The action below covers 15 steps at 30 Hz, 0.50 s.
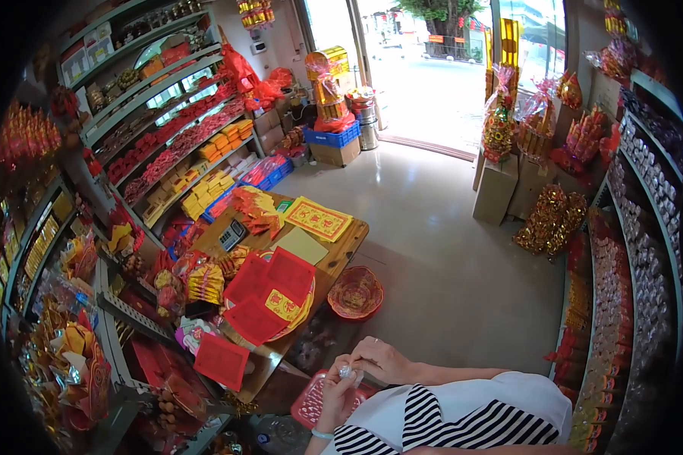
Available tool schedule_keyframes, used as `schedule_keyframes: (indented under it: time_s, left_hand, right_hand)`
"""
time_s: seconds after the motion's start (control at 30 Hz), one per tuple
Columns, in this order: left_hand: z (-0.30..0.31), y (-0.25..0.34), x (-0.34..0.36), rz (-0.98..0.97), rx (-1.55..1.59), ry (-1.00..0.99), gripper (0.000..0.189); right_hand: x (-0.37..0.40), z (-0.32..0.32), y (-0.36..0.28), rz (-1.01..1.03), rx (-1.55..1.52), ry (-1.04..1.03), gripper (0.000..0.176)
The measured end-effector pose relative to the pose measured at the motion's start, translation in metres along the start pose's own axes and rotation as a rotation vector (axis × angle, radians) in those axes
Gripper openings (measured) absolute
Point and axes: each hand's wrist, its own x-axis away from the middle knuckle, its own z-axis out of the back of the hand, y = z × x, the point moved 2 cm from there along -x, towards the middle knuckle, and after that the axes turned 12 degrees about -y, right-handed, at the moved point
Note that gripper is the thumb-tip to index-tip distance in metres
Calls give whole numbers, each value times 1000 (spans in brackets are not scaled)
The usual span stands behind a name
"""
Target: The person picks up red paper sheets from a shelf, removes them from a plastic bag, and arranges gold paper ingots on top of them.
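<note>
My left hand (336, 390), with a pale band at the wrist, is closed in a pinch around a small clear, shiny plastic piece (347, 372). Close against it, my right hand (382, 361) has its fingers bent onto the same piece; its exact shape is too small to tell. Below both hands is a red tray (299, 410) holding several small pale, shiny pieces, partly hidden by my left hand and my clothing.
On the left, a wooden table (343, 262) carries red sheets (254, 319), yellow printed papers (319, 218) and a calculator (231, 235). A woven basket (356, 293) sits on the floor beside it. Stocked shelves (630, 250) line both sides; a doorway (425, 98) opens ahead.
</note>
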Motion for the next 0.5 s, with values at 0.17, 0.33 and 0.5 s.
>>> schedule_keyframes:
  time_s: [0.17,0.33,0.5]
  left_hand:
    - [8,-13,-2,-59,50,67,21]
    - [-6,-9,-8,-87,75,177,24]
    - [-9,-2,-7,-52,63,34,28]
  right_hand:
    - [-7,0,0,29,119,29,8]
    - [-15,7,-8,-2,139,75,9]
    - [-10,4,-7,-111,-125,13,9]
